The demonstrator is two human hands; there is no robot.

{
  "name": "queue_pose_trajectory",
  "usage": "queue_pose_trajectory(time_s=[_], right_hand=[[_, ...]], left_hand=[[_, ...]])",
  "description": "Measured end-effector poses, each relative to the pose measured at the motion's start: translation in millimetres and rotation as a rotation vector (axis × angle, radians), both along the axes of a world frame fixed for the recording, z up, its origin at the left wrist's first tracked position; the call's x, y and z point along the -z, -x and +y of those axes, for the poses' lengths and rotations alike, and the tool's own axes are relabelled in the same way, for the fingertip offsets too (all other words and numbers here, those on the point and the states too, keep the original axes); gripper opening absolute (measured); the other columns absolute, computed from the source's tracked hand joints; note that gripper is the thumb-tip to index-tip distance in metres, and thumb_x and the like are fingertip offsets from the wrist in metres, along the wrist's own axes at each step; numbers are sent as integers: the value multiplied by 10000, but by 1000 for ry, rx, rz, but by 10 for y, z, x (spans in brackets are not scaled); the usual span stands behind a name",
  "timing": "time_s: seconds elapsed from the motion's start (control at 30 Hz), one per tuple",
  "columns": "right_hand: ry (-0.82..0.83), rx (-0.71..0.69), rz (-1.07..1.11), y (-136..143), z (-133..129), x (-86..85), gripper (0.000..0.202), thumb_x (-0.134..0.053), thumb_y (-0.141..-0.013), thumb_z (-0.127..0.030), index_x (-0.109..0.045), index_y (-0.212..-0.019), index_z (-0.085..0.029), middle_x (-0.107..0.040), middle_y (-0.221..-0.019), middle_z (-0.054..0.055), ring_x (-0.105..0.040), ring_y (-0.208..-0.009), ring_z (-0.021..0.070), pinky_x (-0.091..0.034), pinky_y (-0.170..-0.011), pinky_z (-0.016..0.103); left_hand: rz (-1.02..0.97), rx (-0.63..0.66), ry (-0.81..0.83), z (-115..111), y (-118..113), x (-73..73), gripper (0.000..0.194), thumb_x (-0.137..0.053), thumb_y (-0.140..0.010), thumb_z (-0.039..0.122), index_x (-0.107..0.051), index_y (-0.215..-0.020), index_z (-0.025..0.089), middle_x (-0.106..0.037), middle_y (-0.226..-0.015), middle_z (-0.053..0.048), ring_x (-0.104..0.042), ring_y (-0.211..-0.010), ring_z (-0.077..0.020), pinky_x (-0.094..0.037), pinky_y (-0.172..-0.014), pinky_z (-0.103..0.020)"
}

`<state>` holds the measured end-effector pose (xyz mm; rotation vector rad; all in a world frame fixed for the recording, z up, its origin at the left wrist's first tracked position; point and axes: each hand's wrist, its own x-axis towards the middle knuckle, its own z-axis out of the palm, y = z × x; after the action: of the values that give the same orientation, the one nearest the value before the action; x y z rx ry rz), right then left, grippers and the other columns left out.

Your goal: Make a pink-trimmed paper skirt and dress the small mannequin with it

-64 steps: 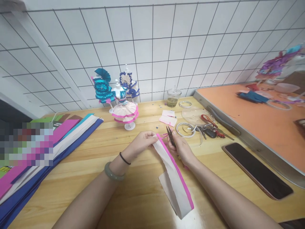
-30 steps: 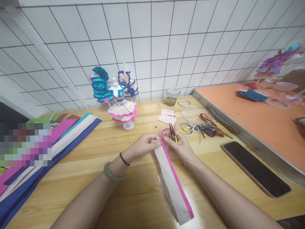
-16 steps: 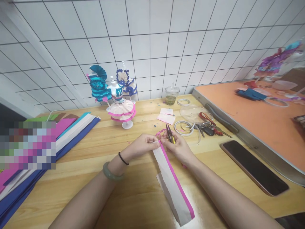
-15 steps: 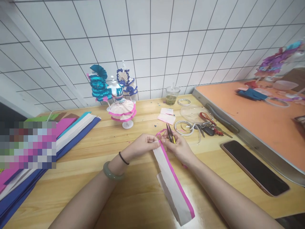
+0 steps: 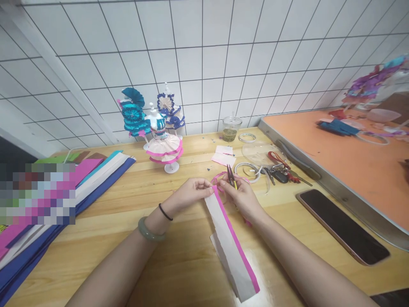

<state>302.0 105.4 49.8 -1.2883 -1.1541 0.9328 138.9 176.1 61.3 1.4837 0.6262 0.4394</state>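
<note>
My left hand (image 5: 194,192) is closed on the top end of a long white paper strip (image 5: 227,243) with a bright pink edge. The strip hangs down toward the front of the wooden table, its lower part folded back. Just right of the strip's top end, my right hand (image 5: 239,197) is closed around small scissors (image 5: 232,177) with dark blades and a yellow handle, the tips pointing up and away. A thin pink strip (image 5: 219,175) curls behind my fingers. Beyond lie two pieces of white and pink paper (image 5: 223,158).
Small mannequins in paper dresses (image 5: 164,149) stand at the back. Coloured paper sheets (image 5: 105,175) lie left. To the right are tape rolls (image 5: 247,137), keys (image 5: 281,175), a phone (image 5: 343,226) and an orange board (image 5: 351,170). A lidded cup (image 5: 230,130) stands by the wall.
My right hand and the scissors have moved slightly right, away from the strip's top end. The left hand keeps its hold, and the strip's lower end has shifted a little left.
</note>
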Motion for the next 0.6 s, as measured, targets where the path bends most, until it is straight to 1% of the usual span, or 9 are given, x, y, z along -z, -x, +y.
queue_pose_trajectory(time_s=[0.1, 0.17, 0.23, 0.3, 0.33, 0.47, 0.53, 0.6], right_hand=[[77, -10, 0, -14, 5, 24, 334, -514, -841, -499, -591, -824, -174, -588, -750, 20, -537, -731, 165, -411, -706, 280], [138, -70, -13, -11, -13, 34, 399, -432, -872, -547, -577, -812, -181, -540, -675, 0, -485, -632, 149, -390, -618, 274], [137, -133, -56, 0, -38, 39, 439, -365, -894, -568, -539, -751, -192, -496, -636, -15, -437, -589, 138, -363, -580, 270], [92, -159, -125, 9, -59, 40, 452, -350, -902, -567, -515, -707, -195, -497, -647, -16, -441, -618, 141, -364, -609, 273], [69, -165, -157, 12, -65, 38, 456, -352, -903, -564, -525, -703, -193, -520, -672, -10, -461, -652, 149, -373, -640, 278], [46, -227, -198, 9, -67, 32, 464, -356, -910, -545, -619, -787, -183, -628, -819, 27, -537, -790, 187, -408, -746, 302], [57, -254, -188, 8, -66, 33, 459, -352, -917, -528, -631, -813, -180, -644, -837, 35, -554, -819, 198, -422, -775, 316], [58, -250, -194, 12, -69, 35, 453, -345, -924, -511, -636, -830, -177, -656, -852, 40, -569, -842, 207, -433, -805, 335]], left_hand=[[5, -30, -1, 22, 24, -21, 257, -687, -714, 378, -635, -758, 130, -614, -721, -15, -533, -666, -102, -406, -671, -239], [-14, -69, 28, 32, 34, -41, 261, -699, -705, 377, -630, -754, 130, -611, -712, -10, -533, -657, -97, -408, -673, -239], [-40, -110, 74, 43, 39, -57, 267, -714, -691, 376, -619, -743, 131, -607, -689, -2, -533, -638, -91, -412, -673, -240], [-50, -139, 104, 54, 40, -65, 276, -726, -679, 376, -612, -737, 132, -604, -676, 1, -534, -628, -89, -414, -669, -240], [-52, -144, 110, 59, 41, -65, 279, -729, -676, 377, -612, -738, 131, -605, -678, 0, -537, -630, -90, -416, -668, -240], [-59, -150, 103, 65, 41, -62, 284, -725, -679, 381, -619, -752, 128, -611, -713, -12, -542, -655, -93, -420, -668, -235], [-55, -150, 99, 58, 37, -58, 286, -727, -677, 380, -620, -750, 125, -614, -714, -13, -544, -654, -93, -419, -665, -232], [-49, -146, 103, 50, 29, -49, 287, -733, -671, 376, -622, -745, 122, -620, -704, -12, -544, -645, -92, -416, -661, -232]])
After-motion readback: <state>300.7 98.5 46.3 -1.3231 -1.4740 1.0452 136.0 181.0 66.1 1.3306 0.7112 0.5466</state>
